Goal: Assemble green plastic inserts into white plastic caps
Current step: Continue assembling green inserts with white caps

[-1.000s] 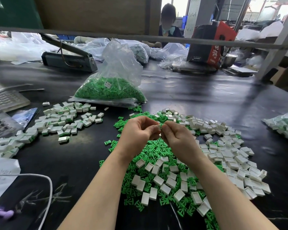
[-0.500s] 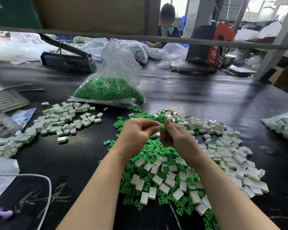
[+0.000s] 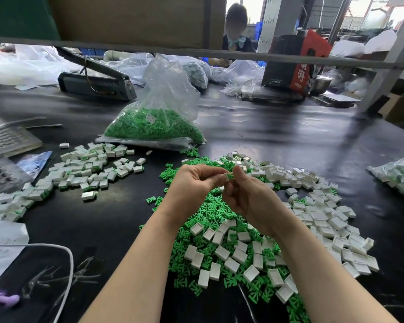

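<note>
My left hand (image 3: 194, 185) and my right hand (image 3: 250, 197) meet above the middle of the black table. Between their fingertips sits a white cap (image 3: 224, 177) with a green insert (image 3: 230, 176) at its right end. The left hand pinches the cap, and the right thumb and fingers pinch the insert. Below the hands lies a heap of loose green inserts (image 3: 210, 213) mixed with empty white caps (image 3: 313, 206). A pile of assembled caps (image 3: 86, 169) spreads to the left.
A clear bag of green inserts (image 3: 154, 127) stands behind the heap. Another bag of parts (image 3: 399, 176) lies at the right edge. A keyboard (image 3: 7, 138), papers (image 3: 2, 243) and a white cable (image 3: 65, 271) are on the left. A heat sealer (image 3: 96, 82) and a seated person (image 3: 236, 31) are at the back.
The hands have stayed together over the heap. The right thumb has lifted a little, so the white cap and the green insert now show between the fingertips.
</note>
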{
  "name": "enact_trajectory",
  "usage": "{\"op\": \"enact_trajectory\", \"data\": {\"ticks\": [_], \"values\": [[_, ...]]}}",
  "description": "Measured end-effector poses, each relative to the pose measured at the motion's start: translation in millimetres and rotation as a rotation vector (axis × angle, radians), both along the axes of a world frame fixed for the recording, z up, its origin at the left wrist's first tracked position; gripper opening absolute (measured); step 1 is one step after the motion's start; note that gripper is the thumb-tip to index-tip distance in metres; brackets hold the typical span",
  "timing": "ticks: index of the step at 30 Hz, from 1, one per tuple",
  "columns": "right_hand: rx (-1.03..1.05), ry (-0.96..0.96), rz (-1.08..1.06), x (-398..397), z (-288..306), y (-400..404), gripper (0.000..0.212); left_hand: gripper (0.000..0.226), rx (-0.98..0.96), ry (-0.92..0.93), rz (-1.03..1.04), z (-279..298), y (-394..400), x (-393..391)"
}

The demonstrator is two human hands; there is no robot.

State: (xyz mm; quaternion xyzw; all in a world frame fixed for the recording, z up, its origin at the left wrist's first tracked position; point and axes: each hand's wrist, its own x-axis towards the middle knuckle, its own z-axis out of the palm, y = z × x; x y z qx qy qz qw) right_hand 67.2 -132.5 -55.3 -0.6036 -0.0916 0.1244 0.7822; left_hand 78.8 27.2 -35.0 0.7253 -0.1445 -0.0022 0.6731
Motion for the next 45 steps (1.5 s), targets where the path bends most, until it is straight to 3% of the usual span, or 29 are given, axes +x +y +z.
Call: {"op": "enact_trajectory", "data": {"ticks": [6,9,12,16,18,22,29,35,45], "values": [[-0.53,-0.323,-0.187,-0.8,4.5,-0.9,0.046,0.011,0.167,-0.044,0.042,-2.6,2.9,4.0],[-0.63,-0.4,-0.171,-1.2,3.6,0.5,0.042,0.02,0.24,-0.056,0.033,-2.1,5.2,4.0],[-0.623,-0.391,-0.107,-2.0,4.8,-0.9,0.036,0.024,0.258,-0.058,0.018,-0.9,6.7,3.7],[-0.568,-0.373,-0.083,-2.4,9.0,-4.7,0.036,0.008,0.335,-0.011,-0.063,-1.2,8.6,2.4],[-0.549,-0.359,-0.083,-1.9,9.6,-6.4,0.035,0.019,0.39,0.031,-0.123,-3.1,9.5,1.6],[-0.557,-0.32,-0.033,-1.3,7.8,-8.1,0.037,0.023,0.313,0.052,-0.208,-2.4,9.1,-1.4],[-0.516,-0.228,0.025,-0.7,4.5,-10.1,0.033,0.024,0.366,0.025,-0.24,-4.8,8.9,-0.5],[-0.513,-0.247,0.037,-2.1,5.9,-7.1,0.024,0.022,0.331,-0.002,-0.251,-4.9,10.1,-0.2],[-0.587,-0.321,-0.023,-3.5,6.2,-2.4,0.027,0.025,0.399,-0.087,-0.218,-3.4,11.5,0.9]]}}
